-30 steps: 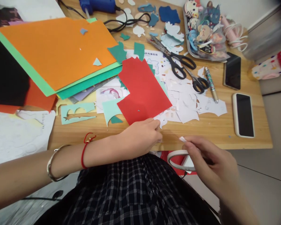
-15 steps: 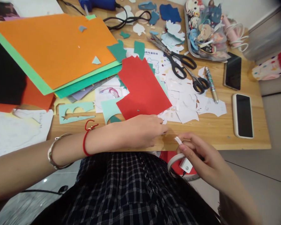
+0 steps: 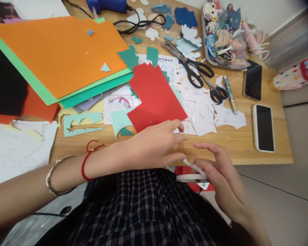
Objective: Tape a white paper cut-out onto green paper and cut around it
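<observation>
Two scissors [image 3: 186, 61] lie near a red sheet [image 3: 156, 99]; right grip [image 3: 227, 181] pinches tape roll [image 3: 189, 177], left grip [image 3: 150, 146] loose.

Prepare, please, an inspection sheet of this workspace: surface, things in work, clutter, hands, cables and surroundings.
Surface: wooden table, grain visible along the near edge.
Job's things: roll of white tape, loose strip standing out from it.
Clutter: orange sheet on a stack, notched red sheet, green scraps, white paper cutouts, two pairs of scissors, patterned pen, white-cased phone, dark phone, tray of cartoon figures.
Hands: right hand holds the tape; left hand, fingers apart, has its thumb at the strip's end, contact unclear.
Cables: black cable looped beside the blue tool; white cord looped beside the pink tool.
Surroundings: grey panels at right; other people: nothing seen.
</observation>
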Demonstrator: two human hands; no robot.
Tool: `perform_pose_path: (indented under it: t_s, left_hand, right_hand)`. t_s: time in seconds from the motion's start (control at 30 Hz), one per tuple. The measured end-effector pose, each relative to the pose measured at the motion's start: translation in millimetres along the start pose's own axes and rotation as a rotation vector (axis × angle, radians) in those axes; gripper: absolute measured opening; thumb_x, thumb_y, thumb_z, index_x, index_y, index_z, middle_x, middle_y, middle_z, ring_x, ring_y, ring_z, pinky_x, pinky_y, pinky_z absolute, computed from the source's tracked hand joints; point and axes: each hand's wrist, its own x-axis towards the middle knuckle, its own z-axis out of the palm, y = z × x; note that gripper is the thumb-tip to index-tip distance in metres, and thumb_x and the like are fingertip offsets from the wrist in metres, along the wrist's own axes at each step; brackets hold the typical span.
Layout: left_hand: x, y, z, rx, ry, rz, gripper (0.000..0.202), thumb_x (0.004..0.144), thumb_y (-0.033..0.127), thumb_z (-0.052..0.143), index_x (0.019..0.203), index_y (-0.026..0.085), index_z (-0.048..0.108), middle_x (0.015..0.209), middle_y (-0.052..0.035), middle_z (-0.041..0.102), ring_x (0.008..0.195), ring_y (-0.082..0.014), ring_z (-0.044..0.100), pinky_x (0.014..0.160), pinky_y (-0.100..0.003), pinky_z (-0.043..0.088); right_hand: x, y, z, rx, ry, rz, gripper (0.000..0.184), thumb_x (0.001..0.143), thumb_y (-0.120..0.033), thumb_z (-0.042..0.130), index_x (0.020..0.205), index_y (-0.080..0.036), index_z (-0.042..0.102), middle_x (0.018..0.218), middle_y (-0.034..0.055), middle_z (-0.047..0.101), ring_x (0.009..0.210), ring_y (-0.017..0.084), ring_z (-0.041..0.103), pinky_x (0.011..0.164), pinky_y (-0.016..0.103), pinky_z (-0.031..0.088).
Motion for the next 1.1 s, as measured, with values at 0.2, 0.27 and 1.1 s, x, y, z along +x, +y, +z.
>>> perform_pose_path:
  t_s: [0.2,0.27,1.1]
  left_hand:
    - [-5.4,16.2,4.5,-0.346,-0.060,0.070,0.016,0.090,0.023,0.048,0.083,0.014,0.059,0.078,-0.0010,0.059,0.075,-0.0132,0.054,0.073,-0.025,0.042]
    - [-8.1,19.2,5.1,-0.409,-0.065,0.053,0.019,0.092,0.021,0.043,0.079,0.014,0.055,0.074,0.0002,0.056,0.071,-0.0116,0.051,0.068,-0.024,0.041]
    - [-27.1,28.2,17.9,-0.225,-0.021,-0.177,0.021,0.086,0.017,0.041,0.066,0.017,0.046,0.061,0.0042,0.047,0.057,-0.0099,0.043,0.055,-0.023,0.033]
  right_hand:
    - [0.0,-5.6,3.4,0.573,-0.090,0.211,0.029,0.096,-0.027,0.032,0.123,-0.033,0.035,0.064,-0.0017,0.060,0.067,0.018,0.062,0.051,0.026,0.045]
    - [0.0,-7.6,4.0,0.636,-0.093,0.205,0.029,0.096,-0.027,0.032,0.123,-0.033,0.035,0.069,-0.0007,0.061,0.067,0.018,0.061,0.053,0.027,0.045]
    - [0.7,-4.2,14.6,0.158,0.221,-0.022,0.009,0.086,-0.021,0.049,0.081,-0.023,0.041,0.048,-0.0088,0.033,0.038,0.007,0.029,0.036,0.020,0.028]
